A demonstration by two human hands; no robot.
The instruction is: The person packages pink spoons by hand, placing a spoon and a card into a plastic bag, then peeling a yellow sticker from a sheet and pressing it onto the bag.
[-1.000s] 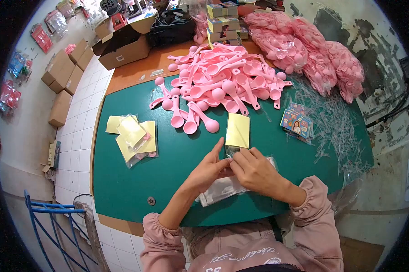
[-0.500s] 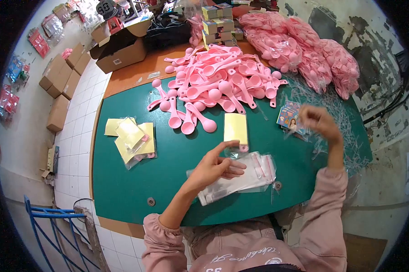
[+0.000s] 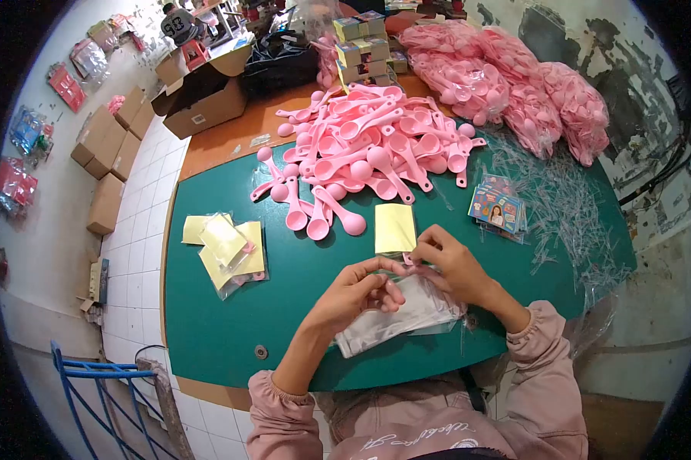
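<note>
A yellow card (image 3: 395, 228) in what looks like a clear plastic bag lies in front of me, a bit of pink plastic showing at its near edge. My right hand (image 3: 459, 270) pinches the bag's near end, its fingertips partly hiding the spot. My left hand (image 3: 353, 295) is beside it, index finger stretched to that same edge, the other fingers loosely bent and apart, holding nothing I can see. Under both hands rests a stack of clear plastic bags (image 3: 384, 330). Beyond the card is a large heap of pink measuring spoons (image 3: 361, 142).
Bagged yellow cards (image 3: 234, 249) lie at the left of the green table (image 3: 230, 322). Printed cards (image 3: 498, 208) are stacked at the right, near scattered clear plastic strips (image 3: 564, 207). Full bags of pink spoons (image 3: 514, 84) stand behind; an open cardboard box (image 3: 205, 103) is at the back left.
My right hand has come left and down from beside the printed cards to the bag's near end. My left hand stays near the bag, its fingers more bent.
</note>
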